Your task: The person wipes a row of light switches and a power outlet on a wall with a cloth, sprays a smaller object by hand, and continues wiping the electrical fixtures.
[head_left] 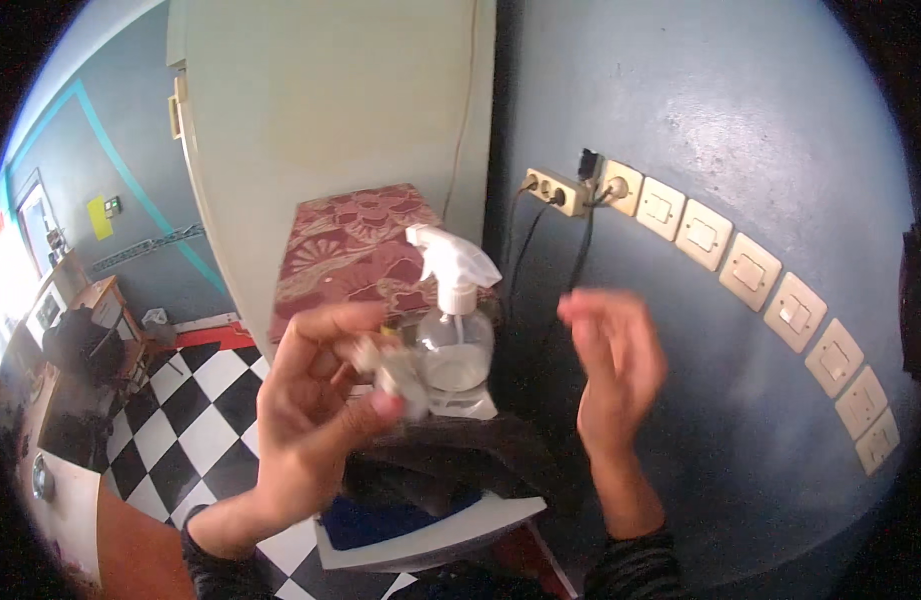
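The likeliest trouble is a slip: the pale crumpled thing (389, 372) looks light and soft-edged, and it seems to be kept only by the tips of the left hand (311, 415), so a quick turn of the wrist could shake it loose, and the blur suggests the hand is in motion. A knock is the other risk, since the clear spray bottle (456, 350) with its white trigger head stands just beyond at about two o'clock from the held thing; a sideways swing towards three o'clock might tip it over. A spill there would probably wet the dark cloth (451, 450) at six o'clock from the bottle; the cables by the socket strip (556, 192), at one o'clock, look well apart from it. As for the fingers, the left ones are partly closed, the thumb at about five o'clock of the pale thing and the curled fingers at nine to eleven, with its right side free; blur hides what it is made of. The right hand (621, 370), at three o'clock from the bottle and apart from it, has its fingers raised and loosely bent, with nothing visible in them.
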`<state>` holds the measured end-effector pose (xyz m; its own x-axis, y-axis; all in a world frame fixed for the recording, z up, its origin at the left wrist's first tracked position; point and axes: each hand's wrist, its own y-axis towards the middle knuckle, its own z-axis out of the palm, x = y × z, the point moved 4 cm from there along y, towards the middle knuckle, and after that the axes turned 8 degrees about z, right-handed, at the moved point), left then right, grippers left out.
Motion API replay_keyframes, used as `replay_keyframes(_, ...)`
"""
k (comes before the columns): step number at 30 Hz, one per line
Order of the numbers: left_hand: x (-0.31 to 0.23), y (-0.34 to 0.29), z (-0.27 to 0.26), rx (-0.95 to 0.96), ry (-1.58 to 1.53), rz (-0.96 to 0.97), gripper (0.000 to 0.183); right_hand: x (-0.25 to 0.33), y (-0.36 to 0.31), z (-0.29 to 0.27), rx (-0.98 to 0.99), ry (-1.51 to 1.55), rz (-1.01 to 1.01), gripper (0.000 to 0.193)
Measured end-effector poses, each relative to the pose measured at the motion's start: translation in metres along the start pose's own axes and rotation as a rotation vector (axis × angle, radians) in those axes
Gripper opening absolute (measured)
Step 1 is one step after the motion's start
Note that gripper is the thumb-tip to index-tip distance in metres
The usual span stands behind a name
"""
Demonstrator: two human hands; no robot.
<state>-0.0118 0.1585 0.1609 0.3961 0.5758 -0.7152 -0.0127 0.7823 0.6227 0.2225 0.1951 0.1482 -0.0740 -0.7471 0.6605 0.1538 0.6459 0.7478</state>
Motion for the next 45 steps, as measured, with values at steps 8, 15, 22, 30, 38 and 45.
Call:
replay_keyframes(8,-0.005,0.002,0.079,0.339,0.260,0.429,0.031,0.053,-0.034,-0.009,0.197,0.265,-0.220,0.034)
replay_keyframes(15,0.011,-0.002,0.097,0.578,0.649,0.394,0.039,0.027,-0.007,-0.055,0.089,0.037,-0.173,0.016)
replay_keyframes(22,0.022,-0.022,0.036,1.012,1.033,0.202,0.040,0.009,0.164,-0.123,-0.102,-1.007,-0.442,0.007)
replay_keyframes(30,0.040,-0.040,-0.031,0.771,0.975,0.112,0.048,-0.094,0.289,-0.078,0.587,-1.757,-0.569,0.013)
replay_keyframes(38,0.048,-0.029,-0.032,0.913,0.896,0.170,0.058,-0.139,0.316,-0.076,0.762,-1.774,-0.598,0.010)
replay_keyframes(45,0.048,-0.024,-0.032,0.926,0.871,0.171,0.055,-0.118,0.298,-0.080,0.833,-1.793,-0.578,0.006)
